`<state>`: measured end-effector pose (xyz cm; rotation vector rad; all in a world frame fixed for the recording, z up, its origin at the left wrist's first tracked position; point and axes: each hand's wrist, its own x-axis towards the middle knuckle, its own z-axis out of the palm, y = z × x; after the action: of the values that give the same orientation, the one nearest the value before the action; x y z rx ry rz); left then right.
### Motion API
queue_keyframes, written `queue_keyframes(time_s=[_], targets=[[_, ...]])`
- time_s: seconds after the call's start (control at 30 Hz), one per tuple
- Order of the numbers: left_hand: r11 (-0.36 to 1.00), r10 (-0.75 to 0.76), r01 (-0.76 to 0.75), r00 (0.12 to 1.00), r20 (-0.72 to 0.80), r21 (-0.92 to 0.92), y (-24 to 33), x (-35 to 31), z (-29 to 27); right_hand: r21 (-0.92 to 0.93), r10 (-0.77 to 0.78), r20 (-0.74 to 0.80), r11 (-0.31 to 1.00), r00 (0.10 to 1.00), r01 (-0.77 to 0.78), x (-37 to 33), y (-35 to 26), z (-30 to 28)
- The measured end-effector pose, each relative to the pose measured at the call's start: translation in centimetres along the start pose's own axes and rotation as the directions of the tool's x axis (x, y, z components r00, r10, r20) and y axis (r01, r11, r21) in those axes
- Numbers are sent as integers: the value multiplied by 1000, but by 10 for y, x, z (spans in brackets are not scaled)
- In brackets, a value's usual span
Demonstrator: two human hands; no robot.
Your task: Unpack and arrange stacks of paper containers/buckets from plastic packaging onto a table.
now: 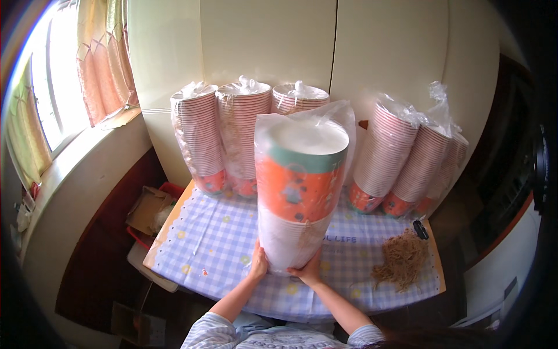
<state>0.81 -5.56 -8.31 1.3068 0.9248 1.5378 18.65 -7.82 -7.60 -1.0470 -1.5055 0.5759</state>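
A tall stack of paper buckets (299, 192) in a clear plastic bag stands upright in front of me. Its uppermost bucket has an orange printed wall with a green band and a white round base facing up; below it show plain white rims. My left hand (259, 263) grips the lower left side of the stack. On the lower right, my right hand (308, 270) presses against it, thumb near the bottom edge. The bag's top edge stands loose and untied. Whether the stack rests on the checked tablecloth (215, 250) I cannot tell.
Several bagged bucket stacks (197, 139) with knotted tops stand at the back left. More bagged stacks (386, 151) lean at the back right. A heap of brown string (402, 259) lies at the right, beside a small black object (420, 230). A cardboard box (150, 209) sits left of the table.
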Motion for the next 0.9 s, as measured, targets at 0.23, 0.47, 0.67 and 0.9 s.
queue_keyframes(time_s=[0.23,0.47,0.67,0.9], targets=[[952,-274,243,948,-161,-188,-3,-11,-15,-244,-374,-80,906,924,345,62,-86,-56],[761,-600,482,777,-189,-434,22,-20,-10,-518,-800,214,393,560,759,186,-285,-88],[719,-625,459,755,-198,-522,19,-24,-15,-520,-738,371,338,564,785,197,-292,-70],[724,-614,479,776,-146,-497,20,-23,-10,-547,-773,237,394,588,738,173,-280,-103]])
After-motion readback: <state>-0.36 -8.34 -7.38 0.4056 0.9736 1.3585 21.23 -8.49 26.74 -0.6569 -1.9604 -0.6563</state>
